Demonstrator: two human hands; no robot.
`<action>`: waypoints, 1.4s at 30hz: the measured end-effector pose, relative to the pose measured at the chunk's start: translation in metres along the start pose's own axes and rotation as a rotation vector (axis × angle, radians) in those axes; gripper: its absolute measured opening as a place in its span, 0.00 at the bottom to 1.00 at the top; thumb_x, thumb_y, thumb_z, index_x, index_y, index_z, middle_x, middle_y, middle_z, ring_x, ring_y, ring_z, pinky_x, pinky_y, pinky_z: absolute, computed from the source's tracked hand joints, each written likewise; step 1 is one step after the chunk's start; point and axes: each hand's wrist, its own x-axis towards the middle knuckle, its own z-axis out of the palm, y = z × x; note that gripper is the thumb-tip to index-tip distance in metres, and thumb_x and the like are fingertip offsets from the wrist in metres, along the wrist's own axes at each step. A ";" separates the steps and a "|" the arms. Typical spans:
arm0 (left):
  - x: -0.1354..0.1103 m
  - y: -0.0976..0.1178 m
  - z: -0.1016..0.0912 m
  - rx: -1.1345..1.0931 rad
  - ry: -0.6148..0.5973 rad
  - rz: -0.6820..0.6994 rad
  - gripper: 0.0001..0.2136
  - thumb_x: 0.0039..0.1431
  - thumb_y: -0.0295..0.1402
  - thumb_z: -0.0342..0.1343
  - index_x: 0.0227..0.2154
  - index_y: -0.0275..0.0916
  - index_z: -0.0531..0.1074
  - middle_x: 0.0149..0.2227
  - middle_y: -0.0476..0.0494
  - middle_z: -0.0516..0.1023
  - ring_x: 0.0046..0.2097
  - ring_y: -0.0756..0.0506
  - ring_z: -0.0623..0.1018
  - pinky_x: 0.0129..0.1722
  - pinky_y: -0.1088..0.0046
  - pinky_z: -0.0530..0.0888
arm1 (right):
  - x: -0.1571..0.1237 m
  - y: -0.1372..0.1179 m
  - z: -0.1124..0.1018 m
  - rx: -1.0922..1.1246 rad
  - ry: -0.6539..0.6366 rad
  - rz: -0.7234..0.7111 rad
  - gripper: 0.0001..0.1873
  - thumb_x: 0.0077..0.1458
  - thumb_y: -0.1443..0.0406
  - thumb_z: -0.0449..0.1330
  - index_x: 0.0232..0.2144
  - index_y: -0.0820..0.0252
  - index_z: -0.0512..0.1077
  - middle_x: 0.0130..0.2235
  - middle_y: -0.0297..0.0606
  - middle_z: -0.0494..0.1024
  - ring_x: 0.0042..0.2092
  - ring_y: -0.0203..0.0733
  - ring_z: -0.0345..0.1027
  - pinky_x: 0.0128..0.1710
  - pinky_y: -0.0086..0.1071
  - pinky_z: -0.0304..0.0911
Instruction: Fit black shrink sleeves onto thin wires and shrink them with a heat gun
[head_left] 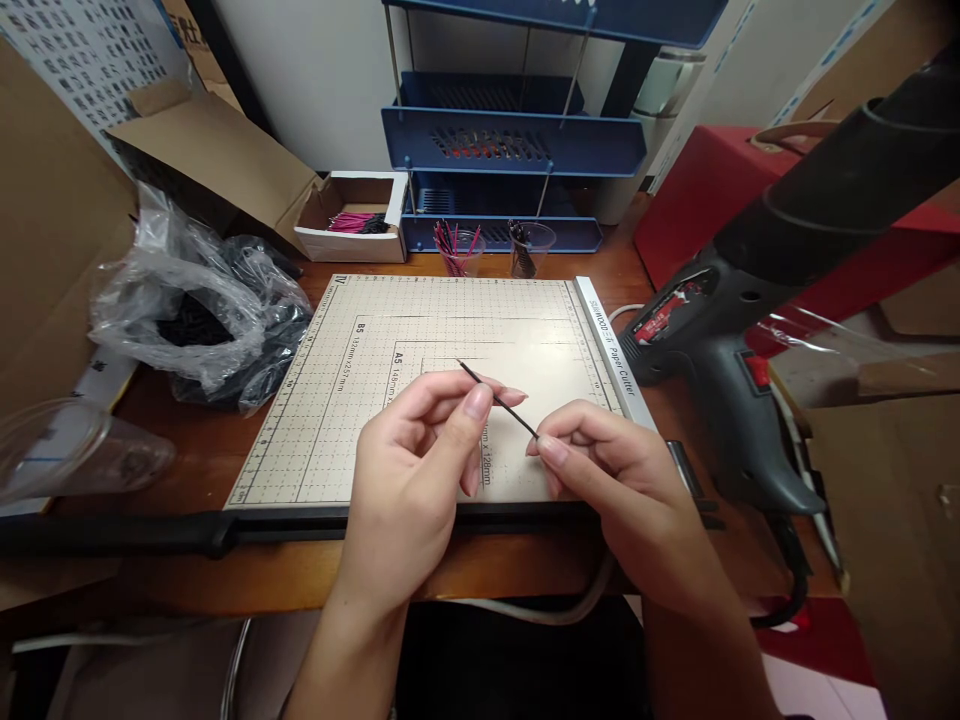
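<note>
A thin black wire [513,413] slants down to the right between my hands, above the paper cutter [360,420] with its gridded cream board. Thumb and fingertips of my left hand [420,460] pinch it near its upper end, whose tip looks paler. The lower end sits in the pinch of my right hand [622,475], so that end is hidden. Beyond the board's far edge stand a clear cup of pink pieces [459,250] and a second clear cup of dark pieces [529,250].
A heat gun [757,300] stands at the right, before a red box [697,180]. On the left are a plastic bag of black pieces [195,320], a clear cup [90,450] and the cutter's black handle [150,535]. Behind are a white box [367,245] and a blue rack [517,140].
</note>
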 end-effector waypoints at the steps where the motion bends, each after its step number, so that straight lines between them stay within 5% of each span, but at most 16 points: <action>1: 0.000 -0.001 -0.001 0.004 -0.005 -0.005 0.08 0.68 0.39 0.66 0.37 0.39 0.78 0.42 0.45 0.86 0.21 0.57 0.65 0.21 0.79 0.67 | 0.000 0.000 0.001 -0.015 0.001 -0.003 0.20 0.70 0.52 0.60 0.33 0.62 0.73 0.27 0.32 0.69 0.28 0.29 0.59 0.28 0.24 0.55; 8: 0.002 -0.003 -0.003 0.036 0.020 -0.017 0.10 0.68 0.41 0.66 0.37 0.38 0.78 0.38 0.45 0.86 0.19 0.59 0.62 0.16 0.82 0.61 | 0.000 0.003 0.001 -0.046 0.000 -0.006 0.19 0.71 0.53 0.60 0.34 0.62 0.73 0.27 0.31 0.69 0.28 0.28 0.58 0.27 0.23 0.54; 13: 0.003 0.001 0.001 -0.077 0.084 0.010 0.13 0.70 0.44 0.62 0.48 0.42 0.79 0.56 0.38 0.84 0.20 0.59 0.63 0.18 0.78 0.61 | 0.000 0.001 0.001 -0.065 0.030 0.007 0.17 0.69 0.53 0.62 0.36 0.61 0.75 0.25 0.30 0.67 0.26 0.29 0.56 0.26 0.25 0.53; 17: -0.001 0.003 -0.002 -0.124 0.191 0.100 0.13 0.73 0.44 0.57 0.51 0.44 0.77 0.64 0.38 0.78 0.20 0.58 0.61 0.18 0.74 0.58 | 0.004 -0.005 0.001 -0.327 0.081 -0.094 0.13 0.68 0.56 0.63 0.35 0.59 0.78 0.24 0.30 0.65 0.25 0.30 0.52 0.26 0.28 0.50; 20: -0.010 0.003 -0.011 0.066 0.322 0.215 0.09 0.74 0.39 0.57 0.50 0.45 0.78 0.60 0.44 0.80 0.22 0.56 0.61 0.20 0.73 0.59 | 0.009 -0.006 -0.001 -0.581 0.096 -0.223 0.08 0.67 0.62 0.63 0.36 0.57 0.80 0.29 0.31 0.72 0.25 0.30 0.51 0.29 0.30 0.51; 24: -0.022 -0.001 -0.026 0.611 0.418 0.344 0.09 0.67 0.33 0.65 0.49 0.47 0.80 0.39 0.51 0.81 0.26 0.52 0.67 0.26 0.73 0.66 | 0.013 -0.002 -0.003 -0.694 0.125 -0.216 0.07 0.66 0.67 0.62 0.39 0.55 0.80 0.38 0.31 0.79 0.29 0.31 0.58 0.33 0.30 0.55; 27: -0.025 -0.005 -0.034 0.955 0.284 0.499 0.09 0.67 0.29 0.63 0.48 0.46 0.80 0.38 0.50 0.80 0.37 0.47 0.76 0.40 0.70 0.74 | 0.014 -0.002 -0.005 -0.703 0.116 -0.207 0.09 0.66 0.69 0.61 0.44 0.54 0.80 0.44 0.29 0.80 0.29 0.30 0.59 0.34 0.30 0.57; 31: -0.021 -0.006 -0.036 1.102 -0.006 0.630 0.10 0.69 0.25 0.60 0.50 0.40 0.77 0.48 0.45 0.84 0.50 0.42 0.76 0.53 0.63 0.74 | 0.012 -0.005 -0.010 -0.717 0.138 -0.228 0.10 0.64 0.70 0.62 0.45 0.54 0.79 0.44 0.29 0.80 0.28 0.31 0.58 0.34 0.31 0.59; 37: 0.000 -0.002 -0.030 1.156 -0.238 0.498 0.07 0.69 0.27 0.58 0.43 0.41 0.81 0.43 0.45 0.83 0.46 0.39 0.74 0.47 0.54 0.72 | 0.005 -0.006 -0.015 -0.727 0.232 -0.192 0.08 0.64 0.68 0.62 0.45 0.54 0.79 0.40 0.31 0.79 0.33 0.33 0.66 0.38 0.33 0.63; 42: 0.015 0.003 -0.026 1.131 -0.293 0.368 0.07 0.67 0.30 0.60 0.35 0.45 0.82 0.40 0.48 0.82 0.45 0.39 0.74 0.46 0.53 0.69 | 0.006 -0.003 -0.009 -0.583 0.335 -0.206 0.20 0.67 0.68 0.57 0.59 0.56 0.67 0.57 0.37 0.76 0.55 0.39 0.72 0.58 0.38 0.68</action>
